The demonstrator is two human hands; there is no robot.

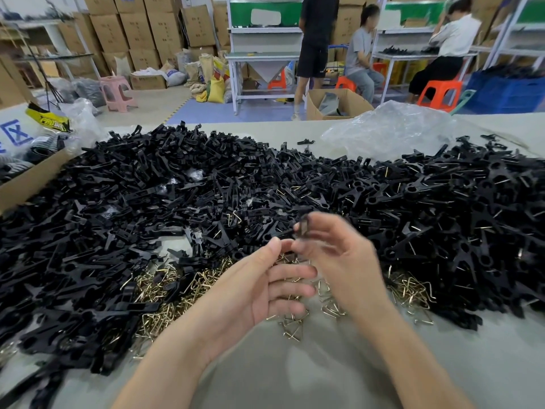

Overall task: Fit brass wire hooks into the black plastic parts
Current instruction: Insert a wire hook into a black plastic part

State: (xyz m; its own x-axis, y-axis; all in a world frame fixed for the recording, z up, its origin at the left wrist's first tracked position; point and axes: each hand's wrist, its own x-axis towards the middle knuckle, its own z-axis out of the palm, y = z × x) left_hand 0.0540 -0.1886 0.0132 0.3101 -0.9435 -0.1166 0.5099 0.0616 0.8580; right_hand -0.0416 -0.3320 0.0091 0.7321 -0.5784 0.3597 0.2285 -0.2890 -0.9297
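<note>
Risk, slip: the right hand is motion-blurred and pinches one black part by the fingertips only. A hurried push could, I judge, flick it back into the heap.
Risk, misfit: no hook shows at the part. One fed in at a wrong angle would likely spring out or bend.
Risk, mixing: bare parts at left of frame and wired ones at right run together, so a finished piece dropped carelessly could get lost among bare ones.
Risk, snag: the hooks lie tangled, so lifting one may drag others along.
Right hand: grasping the part between thumb and forefinger, just above frame centre.
Left hand: released, fingers loosely straight, palm turned toward the right hand, nothing seen in it.
Part vs hands: at the top of the right hand, just up-right of the left thumb, apart from the left fingers.
Hooks vs hands: on the table, beneath and either side of both hands, lower centre.
</note>
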